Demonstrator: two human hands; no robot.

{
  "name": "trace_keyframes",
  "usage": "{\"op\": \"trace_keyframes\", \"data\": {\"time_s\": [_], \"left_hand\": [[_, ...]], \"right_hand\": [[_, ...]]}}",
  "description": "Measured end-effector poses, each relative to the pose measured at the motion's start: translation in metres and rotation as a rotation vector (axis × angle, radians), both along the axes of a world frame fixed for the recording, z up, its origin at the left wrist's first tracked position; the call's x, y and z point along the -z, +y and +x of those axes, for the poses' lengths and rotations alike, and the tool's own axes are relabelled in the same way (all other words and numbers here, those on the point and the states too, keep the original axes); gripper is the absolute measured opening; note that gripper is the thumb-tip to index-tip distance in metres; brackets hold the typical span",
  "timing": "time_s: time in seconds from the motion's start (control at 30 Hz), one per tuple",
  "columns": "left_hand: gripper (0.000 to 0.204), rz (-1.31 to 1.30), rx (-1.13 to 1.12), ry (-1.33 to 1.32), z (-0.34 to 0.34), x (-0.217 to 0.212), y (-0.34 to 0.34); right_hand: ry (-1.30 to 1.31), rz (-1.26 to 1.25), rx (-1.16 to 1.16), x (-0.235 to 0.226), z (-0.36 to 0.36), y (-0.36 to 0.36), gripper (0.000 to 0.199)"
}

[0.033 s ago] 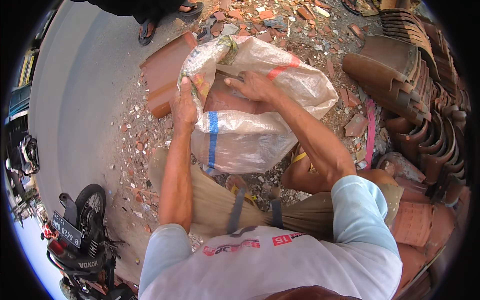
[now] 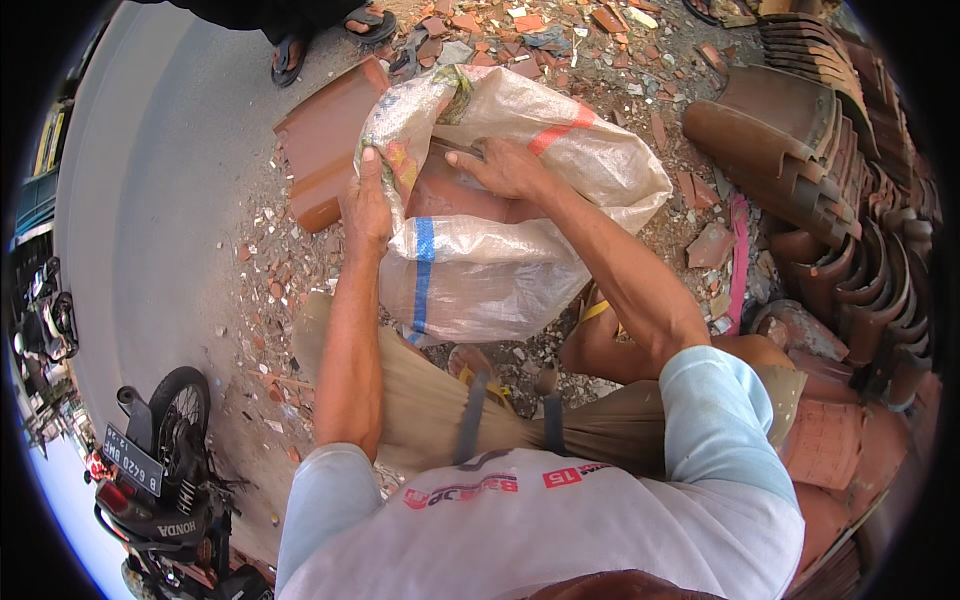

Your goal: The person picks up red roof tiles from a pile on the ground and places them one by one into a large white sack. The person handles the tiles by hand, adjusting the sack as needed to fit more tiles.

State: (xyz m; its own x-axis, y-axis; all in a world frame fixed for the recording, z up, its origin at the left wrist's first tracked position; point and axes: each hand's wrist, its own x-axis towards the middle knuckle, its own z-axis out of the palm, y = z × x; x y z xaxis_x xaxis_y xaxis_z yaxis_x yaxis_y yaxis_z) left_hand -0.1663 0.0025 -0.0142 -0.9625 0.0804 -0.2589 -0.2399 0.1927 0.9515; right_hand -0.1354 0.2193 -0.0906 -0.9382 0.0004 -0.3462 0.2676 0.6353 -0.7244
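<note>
A whitish woven plastic sack (image 2: 480,290) with blue and red stripes lies open-mouthed on the ground in front of me. My left hand (image 2: 367,205) grips its left rim, thumb up along the folded edge. Inside the mouth sits a reddish-brown roof tile (image 2: 450,195), partly covered by the sack's near side. My right hand (image 2: 505,170) reaches over the right rim into the sack, closed at the tile's upper edge with the thumb pointing left; its fingertips are partly hidden. Another roof tile (image 2: 325,140) lies on the ground just left of the sack.
Stacked curved roof tiles (image 2: 770,150) rise on the right, beside a pink strip (image 2: 738,265). Broken tile rubble (image 2: 550,40) covers the ground around the sack. A road (image 2: 150,200) runs along the left, with a parked motorcycle (image 2: 165,480) at lower left. A person's sandalled foot (image 2: 287,60) stands beyond.
Both hands keep their holds on the sack and tile. The whole scene sits slightly higher in the view.
</note>
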Motion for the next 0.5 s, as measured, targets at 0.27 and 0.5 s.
{"op": "trace_keyframes", "data": {"time_s": [0.27, 0.5], "left_hand": [[0.070, -0.050, 0.154, -0.027, 0.000, 0.033, 0.022], [0.080, -0.269, 0.125, -0.496, -0.005, 0.095, -0.028]], "right_hand": [[-0.094, -0.090, -0.091, 0.034, 0.002, 0.017, 0.094], [-0.041, -0.383, -0.255, 0.009, -0.007, 0.020, 0.089]]}}
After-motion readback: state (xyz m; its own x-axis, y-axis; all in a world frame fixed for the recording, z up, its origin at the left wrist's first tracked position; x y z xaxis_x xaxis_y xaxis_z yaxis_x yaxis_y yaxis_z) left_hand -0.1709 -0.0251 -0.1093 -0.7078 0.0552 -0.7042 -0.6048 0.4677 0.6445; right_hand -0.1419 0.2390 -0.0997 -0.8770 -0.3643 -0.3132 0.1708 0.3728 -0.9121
